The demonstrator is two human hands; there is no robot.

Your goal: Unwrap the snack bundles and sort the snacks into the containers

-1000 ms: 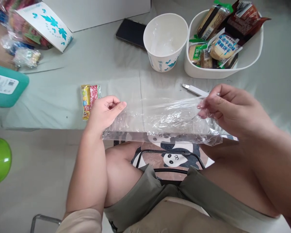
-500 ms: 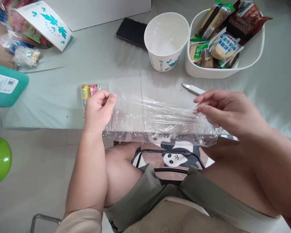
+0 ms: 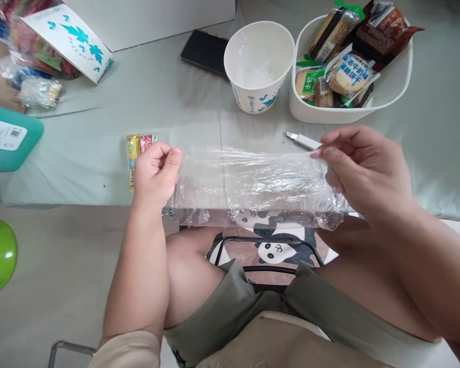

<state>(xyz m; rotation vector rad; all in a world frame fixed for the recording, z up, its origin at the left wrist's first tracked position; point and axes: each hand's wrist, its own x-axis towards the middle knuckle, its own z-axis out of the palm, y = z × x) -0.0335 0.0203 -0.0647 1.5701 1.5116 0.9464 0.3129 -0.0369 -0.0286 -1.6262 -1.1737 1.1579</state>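
Pale-green, cloth-covered tabletop (image 3: 69, 168). Clear, crinkled plastic film (image 3: 260, 176), overhanging its front edge; upper edge now tauter. Right hand (image 3: 368, 166): grip pinching film, looser half a second ago. Left hand (image 3: 153, 174): grip pinching opposite end; both ends apparently controlled.

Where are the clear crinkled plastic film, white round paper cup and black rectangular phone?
Clear crinkled plastic film (image 3: 262, 176): head view, creased middle.
White round paper cup (image 3: 255, 101): head view, outer wall below the rim.
Black rectangular phone (image 3: 204, 52): head view, middle of its visible dark face.
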